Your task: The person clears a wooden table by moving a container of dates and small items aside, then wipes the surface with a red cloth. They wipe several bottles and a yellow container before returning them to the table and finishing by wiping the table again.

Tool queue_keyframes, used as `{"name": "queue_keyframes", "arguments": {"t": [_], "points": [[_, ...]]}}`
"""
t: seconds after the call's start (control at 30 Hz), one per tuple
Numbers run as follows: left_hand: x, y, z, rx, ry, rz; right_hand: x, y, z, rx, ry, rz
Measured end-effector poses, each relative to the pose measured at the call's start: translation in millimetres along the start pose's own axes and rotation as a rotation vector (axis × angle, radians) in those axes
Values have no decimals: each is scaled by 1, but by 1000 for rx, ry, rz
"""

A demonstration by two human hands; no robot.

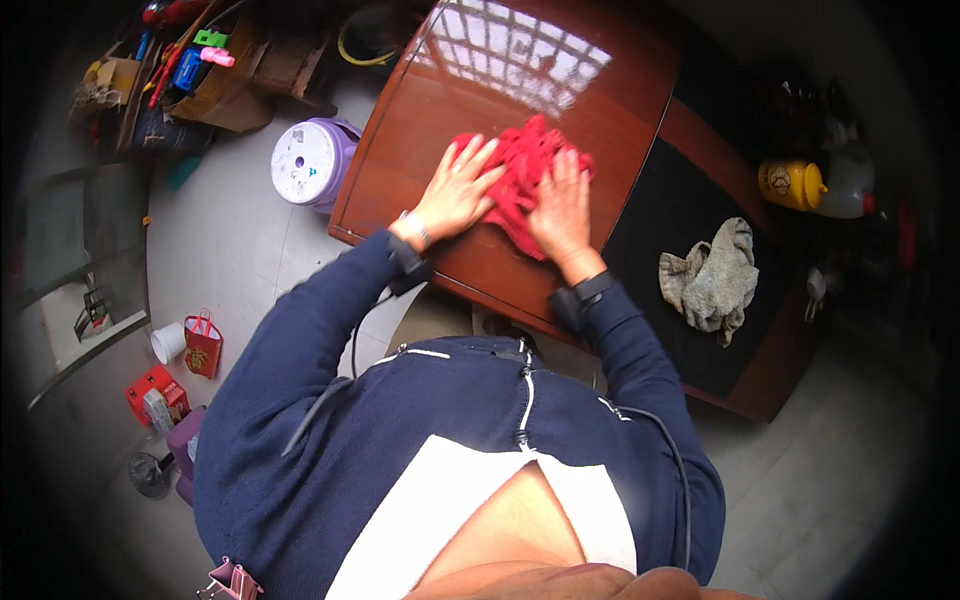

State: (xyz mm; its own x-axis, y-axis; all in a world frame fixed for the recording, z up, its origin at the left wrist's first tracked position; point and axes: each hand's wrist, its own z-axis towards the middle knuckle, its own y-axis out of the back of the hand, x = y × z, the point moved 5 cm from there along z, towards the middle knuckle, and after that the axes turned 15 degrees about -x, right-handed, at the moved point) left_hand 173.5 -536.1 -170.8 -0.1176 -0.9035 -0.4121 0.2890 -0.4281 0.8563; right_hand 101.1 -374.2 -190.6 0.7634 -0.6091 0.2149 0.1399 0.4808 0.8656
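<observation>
A crumpled red cloth (517, 176) lies on the glossy reddish-brown wooden tabletop (480, 97) in front of me. My left hand (459, 187) is palm down at the cloth's left side, fingers spread and extended, the fingertips reaching over its edge. Flat on the cloth's right part rests my right hand (564, 202), its fingers stretched out away from me. Neither hand shows fingers curled around the fabric. What is under the palms is hidden. Each wrist wears a dark strap, and a light-coloured band circles the left one.
Right of the tabletop, a grey-white rag (716, 281) lies on a black panel (645, 225), with a yellow container (791, 184) beyond. A purple stool (315, 161) stands near the left edge. Cardboard boxes (225, 97), a red gift bag (203, 345) and a white bucket (168, 343) are farther left.
</observation>
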Motion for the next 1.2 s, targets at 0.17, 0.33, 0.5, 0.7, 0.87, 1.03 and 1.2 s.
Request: {"name": "queue_keyframes", "arguments": {"t": [0.17,0.33,0.5,0.7,0.87,1.03,1.2], "points": [[-36,25,-122,121,220,37,67,32,-80,172,89,278],[-68,11,-152,-35,255,114,60,62,-133,182,20,194],[-58,12,-177,-185,577,153,78,47,-106,269,160,373],[26,37,-198,-424,793,351,146,-15,-20,317,416,458],[88,49,-172,-227,874,409,155,-47,45,285,470,515],[110,48,-122,12,781,374,120,-52,78,272,435,566],[89,19,-35,42,427,405,29,-34,78,155,170,314]]}}
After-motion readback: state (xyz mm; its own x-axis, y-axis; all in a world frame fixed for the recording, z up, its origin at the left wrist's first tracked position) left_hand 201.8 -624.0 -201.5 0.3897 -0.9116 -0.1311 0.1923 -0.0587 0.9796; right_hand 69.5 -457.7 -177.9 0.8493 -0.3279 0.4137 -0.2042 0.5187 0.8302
